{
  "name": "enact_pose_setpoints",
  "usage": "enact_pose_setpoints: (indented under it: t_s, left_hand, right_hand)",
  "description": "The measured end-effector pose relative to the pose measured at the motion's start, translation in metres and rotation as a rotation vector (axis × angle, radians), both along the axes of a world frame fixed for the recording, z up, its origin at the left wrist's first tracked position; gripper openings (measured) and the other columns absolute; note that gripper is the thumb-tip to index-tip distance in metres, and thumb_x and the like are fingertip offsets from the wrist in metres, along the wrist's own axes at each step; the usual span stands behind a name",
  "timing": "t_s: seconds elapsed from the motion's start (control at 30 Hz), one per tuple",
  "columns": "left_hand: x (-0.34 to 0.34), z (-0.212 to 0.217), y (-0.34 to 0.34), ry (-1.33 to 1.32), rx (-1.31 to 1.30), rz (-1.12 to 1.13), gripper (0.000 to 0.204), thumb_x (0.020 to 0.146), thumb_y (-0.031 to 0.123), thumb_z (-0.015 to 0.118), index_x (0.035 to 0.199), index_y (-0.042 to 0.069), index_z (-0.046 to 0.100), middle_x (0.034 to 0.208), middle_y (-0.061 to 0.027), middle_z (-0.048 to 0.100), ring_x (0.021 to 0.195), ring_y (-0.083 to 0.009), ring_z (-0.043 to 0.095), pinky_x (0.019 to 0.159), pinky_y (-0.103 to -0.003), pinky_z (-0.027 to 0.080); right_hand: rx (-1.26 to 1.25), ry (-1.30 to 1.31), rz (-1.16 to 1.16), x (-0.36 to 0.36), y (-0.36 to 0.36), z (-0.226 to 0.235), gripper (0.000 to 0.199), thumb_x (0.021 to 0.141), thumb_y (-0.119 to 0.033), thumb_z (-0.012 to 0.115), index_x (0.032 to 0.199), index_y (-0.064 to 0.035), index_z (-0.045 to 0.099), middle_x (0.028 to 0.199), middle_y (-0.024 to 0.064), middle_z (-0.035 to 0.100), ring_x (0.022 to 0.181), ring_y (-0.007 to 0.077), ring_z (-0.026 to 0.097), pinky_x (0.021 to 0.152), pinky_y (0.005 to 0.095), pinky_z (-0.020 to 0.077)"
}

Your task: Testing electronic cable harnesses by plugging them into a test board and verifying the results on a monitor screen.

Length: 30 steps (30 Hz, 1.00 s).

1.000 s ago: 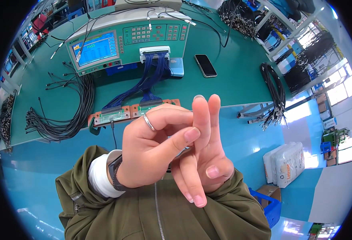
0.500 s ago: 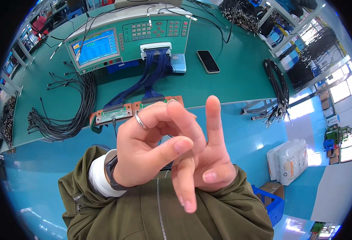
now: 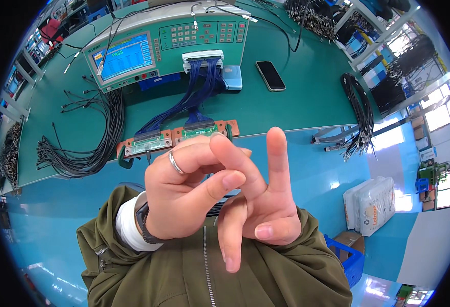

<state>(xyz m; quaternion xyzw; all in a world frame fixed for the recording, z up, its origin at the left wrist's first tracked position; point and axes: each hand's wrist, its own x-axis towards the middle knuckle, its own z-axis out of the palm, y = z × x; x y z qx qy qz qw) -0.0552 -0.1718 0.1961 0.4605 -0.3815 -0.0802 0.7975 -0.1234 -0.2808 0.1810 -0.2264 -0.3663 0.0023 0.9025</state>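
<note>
While compared with a second ago:
left hand [image 3: 194, 194]: fingers now curled over right, ring on, holding nothing.
right hand [image 3: 266, 210]: one finger up instead of two, empty.
desk [image 3: 306, 92]: cables untouched.

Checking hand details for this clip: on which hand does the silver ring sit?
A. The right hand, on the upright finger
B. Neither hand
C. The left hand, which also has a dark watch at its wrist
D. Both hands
C: the silver ring circles a finger of the left hand, above the dark wristwatch and white cuff, while the right hand, one finger raised, shows no ring.
</note>
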Motion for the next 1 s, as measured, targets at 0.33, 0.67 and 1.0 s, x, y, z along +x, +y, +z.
enact_pose_setpoints:
  t_s: [0.33,0.67,1.0]
  left_hand:
    - [-0.002,0.002,0.005,0.025,0.130,-0.012,0.027,0.080,0.008,0.058,0.102,-0.006,0.055,0.095,-0.0151,0.059,0.077,-0.0184,0.054,0.070,-0.027,0.044]
    - [0.006,-0.001,0.012,-0.080,-0.077,0.065,0.040,0.069,-0.009,0.063,0.107,-0.006,0.052,0.092,-0.0145,0.058,0.069,-0.0177,0.057,0.064,-0.025,0.049]
    - [0.009,0.004,0.014,-0.406,-0.024,0.171,0.041,0.065,-0.013,0.062,0.103,-0.001,0.054,0.094,-0.0152,0.057,0.064,-0.0183,0.057,0.057,-0.024,0.048]
  right_hand:
    - [-0.130,-0.039,-0.160,0.001,0.001,-0.001,0.093,0.073,0.010,0.034,0.137,-0.0288,-0.020,0.143,0.0273,-0.008,0.065,0.0327,0.064,0.057,0.0283,0.0549]
    - [-0.381,-0.158,-0.475,-0.001,0.002,-0.004,0.092,0.071,0.011,0.033,0.139,-0.0259,-0.017,0.140,0.0352,0.000,0.063,0.0312,0.064,0.056,0.0289,0.0547]
    - [-0.578,-0.235,-0.682,-0.002,0.001,-0.004,0.090,0.068,0.015,0.034,0.139,-0.0218,-0.007,0.137,0.0386,0.009,0.091,0.0377,0.054,0.059,0.0280,0.0535]
